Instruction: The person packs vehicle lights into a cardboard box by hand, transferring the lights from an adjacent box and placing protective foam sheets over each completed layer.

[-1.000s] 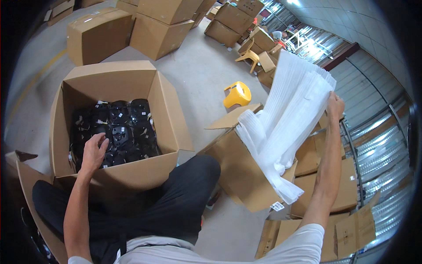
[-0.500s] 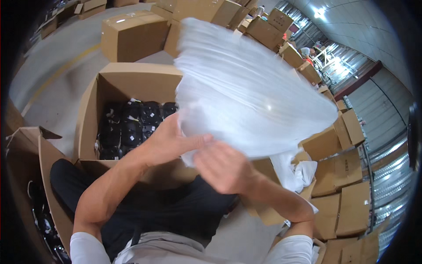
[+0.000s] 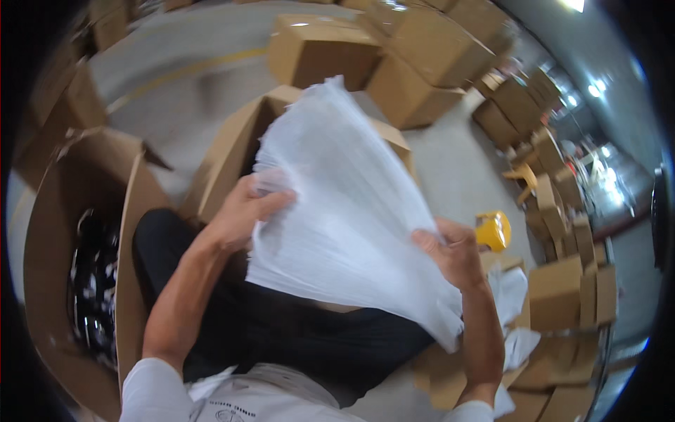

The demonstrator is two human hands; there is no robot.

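I'm looking into a warehouse: sealed cardboard boxes [image 3: 422, 63] stacked beyond my hands on a bare concrete floor [image 3: 176, 70], more cartons [image 3: 562, 281] to my right, and a yellow stool [image 3: 492, 230].

one bag stack [image 3: 344, 225], two hands, one yellow stool [image 3: 492, 230]

The person wears a white short-sleeved shirt [image 3: 232, 397] and black trousers [image 3: 295, 330], forearms bare.

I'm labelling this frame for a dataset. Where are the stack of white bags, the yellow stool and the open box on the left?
Bag stack [image 3: 344, 225], head view, middle of the white sheets.
Yellow stool [image 3: 493, 230], head view, its top.
Open box [image 3: 133, 211], head view, inner right wall.
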